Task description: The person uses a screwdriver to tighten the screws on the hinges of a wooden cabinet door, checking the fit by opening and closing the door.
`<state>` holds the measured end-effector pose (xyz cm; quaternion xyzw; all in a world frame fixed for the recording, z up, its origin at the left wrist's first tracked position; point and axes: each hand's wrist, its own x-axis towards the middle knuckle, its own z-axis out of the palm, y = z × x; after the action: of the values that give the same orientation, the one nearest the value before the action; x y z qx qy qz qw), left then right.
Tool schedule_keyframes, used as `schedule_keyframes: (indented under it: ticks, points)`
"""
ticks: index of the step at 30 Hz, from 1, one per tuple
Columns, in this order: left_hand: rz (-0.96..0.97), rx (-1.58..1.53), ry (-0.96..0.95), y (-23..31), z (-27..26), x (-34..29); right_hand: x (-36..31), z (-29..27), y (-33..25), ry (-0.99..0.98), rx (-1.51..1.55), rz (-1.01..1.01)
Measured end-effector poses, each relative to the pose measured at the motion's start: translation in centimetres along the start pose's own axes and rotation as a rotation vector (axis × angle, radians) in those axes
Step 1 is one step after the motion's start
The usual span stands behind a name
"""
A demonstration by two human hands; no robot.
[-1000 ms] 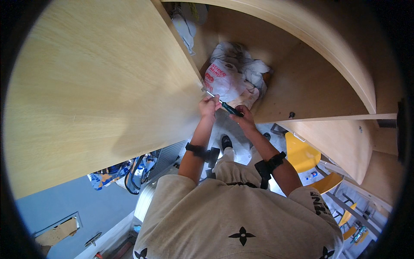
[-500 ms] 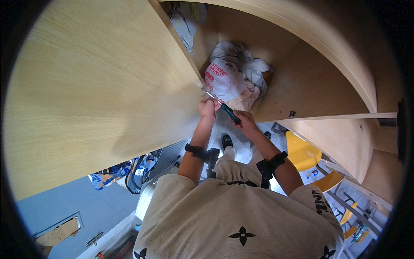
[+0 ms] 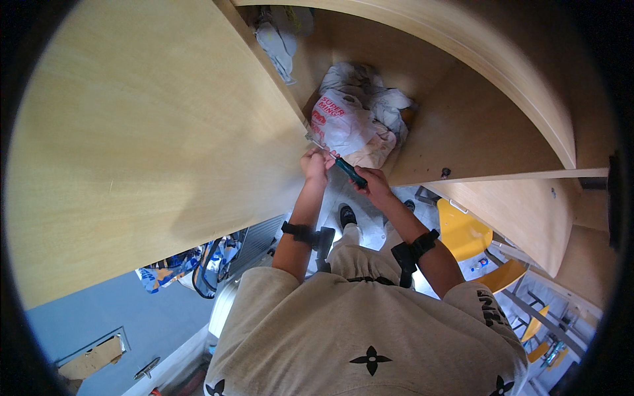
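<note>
A screwdriver (image 3: 351,172) with a dark green handle points up and left, its thin metal shaft reaching the edge of the big wooden panel (image 3: 165,132). My right hand (image 3: 375,186) is closed round the back of the handle. Closer to the tip, my left hand (image 3: 316,164) has its fingers curled, with the fingertips at the shaft beside the panel edge. A small metal fitting (image 3: 308,136) sits on that edge where the tip meets it; its details are too small to make out.
Inside the wooden cabinet, a white plastic bag with red print (image 3: 340,122) lies with crumpled cloths (image 3: 389,105). Pale fabric (image 3: 276,46) is beyond the panel edge. A yellow chair (image 3: 462,231) stands at lower right; a blue patterned bag (image 3: 165,267) is below the panel.
The screwdriver and both hands have shifted very slightly left in the picture, as have the panel edge and cabinet. Both hands keep the same hold.
</note>
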<state>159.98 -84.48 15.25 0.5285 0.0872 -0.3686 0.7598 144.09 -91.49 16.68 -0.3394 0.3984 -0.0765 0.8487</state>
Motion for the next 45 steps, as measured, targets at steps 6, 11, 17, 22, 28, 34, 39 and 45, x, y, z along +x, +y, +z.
schedule_keyframes:
  ticks: [6,11,17,22,28,34,39,45]
  points:
    - [-0.051,-0.627,-0.049,-0.4,-2.7,3.8,1.8,0.0,2.4,0.092,-0.61,-0.608]
    - [-0.128,-0.537,-0.008,-0.3,-1.0,3.9,1.8,-0.2,2.1,0.093,-0.427,-0.422]
    - [-0.196,-0.577,-0.034,0.0,-2.9,5.6,1.4,1.2,0.7,-0.062,-0.038,0.095]
    - [-0.218,-0.57,-0.099,-0.5,-2.2,6.0,2.6,0.0,1.7,0.039,-0.513,-0.204]
    - [-0.185,-0.681,-0.187,-1.0,-2.8,6.5,2.3,2.0,2.0,0.463,-1.013,-0.761]
    - [-0.162,-0.771,-0.092,-0.9,-2.4,5.7,4.0,-0.2,2.8,0.265,-0.934,-0.59]
    - [-0.172,-0.641,-0.242,-0.9,-2.4,4.7,4.7,-1.2,3.5,0.212,-0.938,-0.81]
    - [-0.108,-0.779,-0.305,-1.6,-4.2,6.7,2.4,0.6,1.4,0.191,-0.699,-0.668]
